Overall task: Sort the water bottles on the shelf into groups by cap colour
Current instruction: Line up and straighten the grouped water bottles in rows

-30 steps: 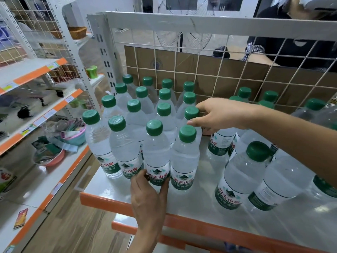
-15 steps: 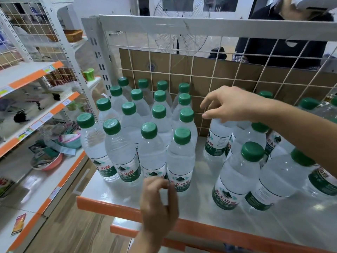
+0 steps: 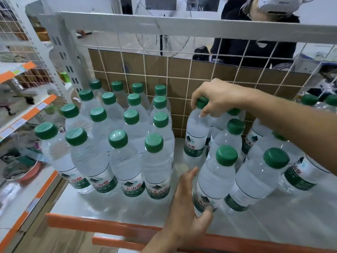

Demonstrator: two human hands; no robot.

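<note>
On the white shelf (image 3: 127, 207) with its orange front edge (image 3: 109, 224), I am looking down at clear water bottles with green caps and green labels, standing in two clusters. To the left, a tidy block of bottles (image 3: 125, 161) is standing four across and four deep, packed shoulder to shoulder. To the right, a looser cluster (image 3: 259, 172) is standing apart from that block, with a bare strip of shelf lying between them. The right hand (image 3: 218, 95), its arm crossing above the loose cluster, is pinching the cap (image 3: 201, 102) of the rear bottle (image 3: 196, 132) with curled fingers. This bottle is standing at the left edge of the loose cluster, near the wire grid (image 3: 182, 73) at the back of the shelf, and I am not able to tell whether its base is touching the shelf. The left hand (image 3: 189, 207), showing at the bottom of the view, is wrapping thumb and fingers round the labelled lower part of the front bottle (image 3: 215, 179), at the near left corner of the same cluster. Behind the grid, a brown cardboard sheet (image 3: 200, 70) is standing upright, and a person in dark clothing (image 3: 255, 46) is facing the shelf. Far left, neighbouring shelves (image 3: 18, 114) with orange edges are holding goods too blurred to name
</note>
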